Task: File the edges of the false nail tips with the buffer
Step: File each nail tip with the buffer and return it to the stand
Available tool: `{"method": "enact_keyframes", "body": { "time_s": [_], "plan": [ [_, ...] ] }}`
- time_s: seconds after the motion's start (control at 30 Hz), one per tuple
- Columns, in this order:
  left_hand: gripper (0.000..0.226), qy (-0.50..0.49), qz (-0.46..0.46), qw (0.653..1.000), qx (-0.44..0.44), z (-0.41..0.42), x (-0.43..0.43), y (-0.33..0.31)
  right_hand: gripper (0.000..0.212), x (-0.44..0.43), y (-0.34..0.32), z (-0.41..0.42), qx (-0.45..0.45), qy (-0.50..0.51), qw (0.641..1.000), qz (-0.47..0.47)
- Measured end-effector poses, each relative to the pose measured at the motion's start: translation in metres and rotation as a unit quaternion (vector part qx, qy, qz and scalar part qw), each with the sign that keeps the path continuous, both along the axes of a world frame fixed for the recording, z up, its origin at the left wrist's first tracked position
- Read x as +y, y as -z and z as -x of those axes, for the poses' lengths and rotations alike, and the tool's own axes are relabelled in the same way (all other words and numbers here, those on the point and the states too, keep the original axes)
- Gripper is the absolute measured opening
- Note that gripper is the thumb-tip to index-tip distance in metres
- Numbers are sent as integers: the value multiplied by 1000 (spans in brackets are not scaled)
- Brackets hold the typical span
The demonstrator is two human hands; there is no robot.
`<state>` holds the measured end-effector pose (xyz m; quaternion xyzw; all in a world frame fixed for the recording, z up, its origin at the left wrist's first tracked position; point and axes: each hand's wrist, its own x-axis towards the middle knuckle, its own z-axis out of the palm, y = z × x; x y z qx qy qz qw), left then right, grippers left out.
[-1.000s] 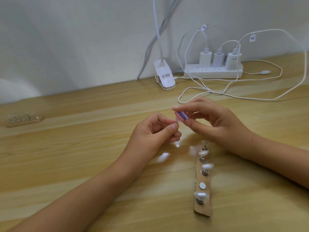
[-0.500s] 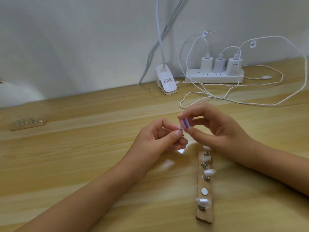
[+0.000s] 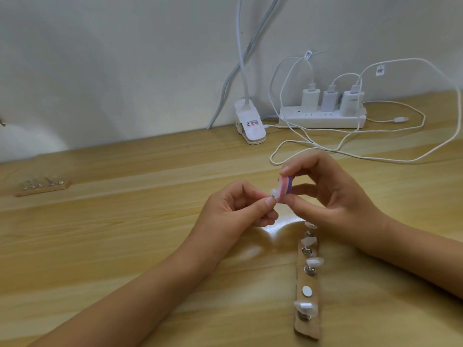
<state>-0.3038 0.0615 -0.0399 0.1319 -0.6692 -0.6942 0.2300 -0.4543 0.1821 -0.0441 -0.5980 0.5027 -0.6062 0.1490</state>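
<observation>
Two hands meet above a wooden table [image 3: 120, 249], one with a buffer [image 3: 361, 189], one with a nail tip [image 3: 350, 194].
Against the wall sit a white power strip [image 3: 323, 120] and a lamp clip [image 3: 251, 126]. A wooden strip [image 3: 307, 330] of pegged nail tips lies below the right wrist. The right hand [image 3: 335, 199] pinches the pink, white and purple buffer between thumb and fingers. The left hand [image 3: 233, 212] pinches the clear nail tip, which touches the buffer.

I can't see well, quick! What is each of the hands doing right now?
Left hand: pinching a false nail tip.
Right hand: holding the buffer.
</observation>
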Motion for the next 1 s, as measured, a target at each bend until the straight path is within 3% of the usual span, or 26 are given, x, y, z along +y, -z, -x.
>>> {"method": "enact_keyframes", "body": {
  "time_s": [0.27, 0.4, 0.63, 1.0],
  "plan": [
    [7, -35, 58, 998, -10, -2, 1, 2, 27, 0, 0, 0, 12, 10, 1000, 2],
    [9, -52, 76, 996, -16, -2, 2, 2, 30, -1, -1, 1, 86, 16, 996, -5],
    [9, -52, 58, 997, -21, -3, 4, 0, 38, 1, -1, 2, 162, 63, 984, -23],
    [10, -60, 50, 996, -34, -2, 4, -1, 36, 3, -4, 1, 190, 79, 978, -19]
  ]
}}
